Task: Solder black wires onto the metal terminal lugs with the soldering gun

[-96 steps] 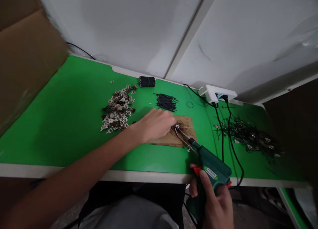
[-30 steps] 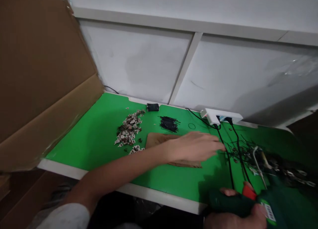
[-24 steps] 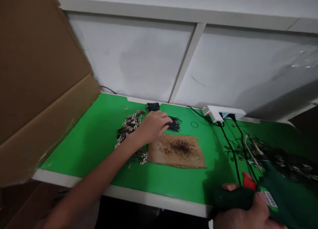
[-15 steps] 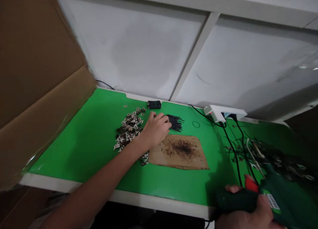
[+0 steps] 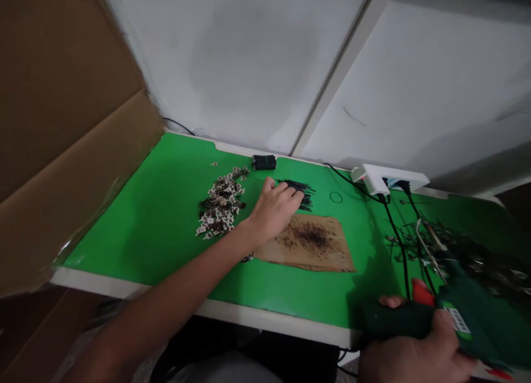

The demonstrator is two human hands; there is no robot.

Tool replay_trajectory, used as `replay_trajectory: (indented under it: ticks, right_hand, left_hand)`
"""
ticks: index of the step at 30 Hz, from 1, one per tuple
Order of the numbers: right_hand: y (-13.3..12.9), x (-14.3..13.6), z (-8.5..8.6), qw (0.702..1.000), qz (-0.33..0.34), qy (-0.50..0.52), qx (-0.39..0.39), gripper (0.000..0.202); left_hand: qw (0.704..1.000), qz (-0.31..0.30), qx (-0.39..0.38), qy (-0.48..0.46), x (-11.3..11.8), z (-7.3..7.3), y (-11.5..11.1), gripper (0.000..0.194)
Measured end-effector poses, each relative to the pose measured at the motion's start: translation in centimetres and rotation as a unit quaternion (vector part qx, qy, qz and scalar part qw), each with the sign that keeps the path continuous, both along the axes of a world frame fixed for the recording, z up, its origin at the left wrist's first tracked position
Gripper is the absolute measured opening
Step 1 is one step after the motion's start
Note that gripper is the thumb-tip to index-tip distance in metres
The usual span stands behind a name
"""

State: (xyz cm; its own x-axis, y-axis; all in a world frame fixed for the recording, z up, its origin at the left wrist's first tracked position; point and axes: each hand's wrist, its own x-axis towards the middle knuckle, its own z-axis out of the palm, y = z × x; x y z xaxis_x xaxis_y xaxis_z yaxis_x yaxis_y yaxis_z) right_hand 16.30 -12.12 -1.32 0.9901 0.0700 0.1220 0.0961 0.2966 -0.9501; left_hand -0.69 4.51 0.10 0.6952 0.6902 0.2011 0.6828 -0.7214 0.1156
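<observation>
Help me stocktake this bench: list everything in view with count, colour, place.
Workbench: one, green, mid-view
Cardboard panel: one, brown, left
Wall: one, white, behind bench
Cardboard pad: one, brown, dark-specked, mid-bench
Small parts: many, white and brown, left of pad
Wire bundle: one, black, bench's back edge
Loose wires: many, black, behind pad
Thin ring: one, dark, right of loose wires
Power strip: one, white, back right
Cables: several, black, at power strip
Wired parts: many, dark and silvery, heaped right
Soldering gun: one, green and red, right foreground
Left hand: one, bare, at loose wires
Right hand: one, bare, around soldering gun
</observation>
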Motion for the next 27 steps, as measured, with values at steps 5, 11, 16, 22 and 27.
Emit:
replay_trajectory:
  ticks: [5, 11, 16, 22, 27]
  right_hand:
    - [0.1, 0.0, 0.0, 1.0, 0.0, -0.011, 0.016, 0.041]
    - [0.1, 0.2, -0.2, 1.0, -0.012, 0.003, 0.015, 0.043]
    - [0.1, -0.1, -0.4, 1.0, -0.011, 0.0, 0.009, 0.042]
    - [0.2, -0.4, -0.2, 1.0, -0.008, -0.004, 0.003, 0.046]
    - [0.1, -0.3, -0.2, 1.0, -0.005, -0.003, 0.003, 0.047]
  left_hand:
    - [1.0, 0.012, -0.006, 0.009, 0.3, 0.2, -0.2, 0.027]
    - [0.999, 0.011, -0.022, 0.036, 0.3, 0.7, -0.6, 0.025]
    - [0.999, 0.016, -0.027, 0.042, 0.2, 0.8, -0.5, 0.029]
    - [0.998, 0.016, -0.063, -0.022, -0.8, 1.7, -0.1, 0.03]
    - [0.974, -0.112, -0.195, -0.022, -2.2, 2.5, -0.9, 0.022]
